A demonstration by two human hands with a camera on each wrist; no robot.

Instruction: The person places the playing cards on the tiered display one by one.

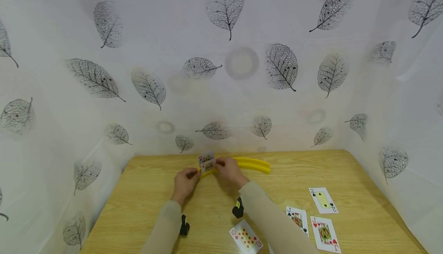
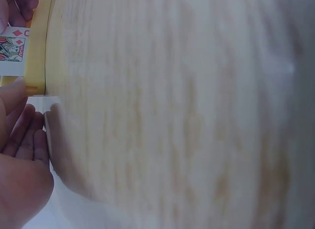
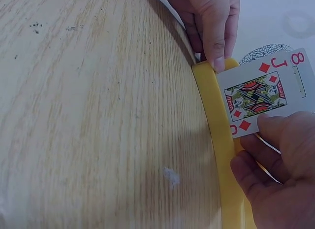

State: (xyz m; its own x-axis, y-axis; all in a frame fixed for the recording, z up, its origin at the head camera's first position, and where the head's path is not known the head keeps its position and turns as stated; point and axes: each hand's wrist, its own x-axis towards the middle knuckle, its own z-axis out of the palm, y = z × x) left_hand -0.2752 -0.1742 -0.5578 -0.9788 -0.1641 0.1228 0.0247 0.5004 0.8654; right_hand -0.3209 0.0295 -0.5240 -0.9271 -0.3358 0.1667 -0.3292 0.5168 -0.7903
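Note:
A curved yellow card holder (image 1: 254, 164) stands near the back of the table, with two playing cards upright at its left part. The front card is a jack of diamonds (image 3: 256, 98); behind it rises a card marked 8 (image 3: 299, 66), mostly covered. My right hand (image 1: 229, 169) pinches the jack at its right edge, thumb on the face, the card's lower edge at the holder's slot. At the holder's left end, my left hand (image 1: 185, 182) grips the tip, its thumb pressed on the yellow plastic (image 3: 211, 86).
Face-up cards lie at the front right: a ten of diamonds (image 1: 246, 237), a black jack (image 1: 297, 220) partly behind my right sleeve, a jack of hearts (image 1: 325, 234) and a black two (image 1: 323, 200). A leaf-print curtain (image 1: 242, 92) hangs behind the wooden table (image 1: 138, 208).

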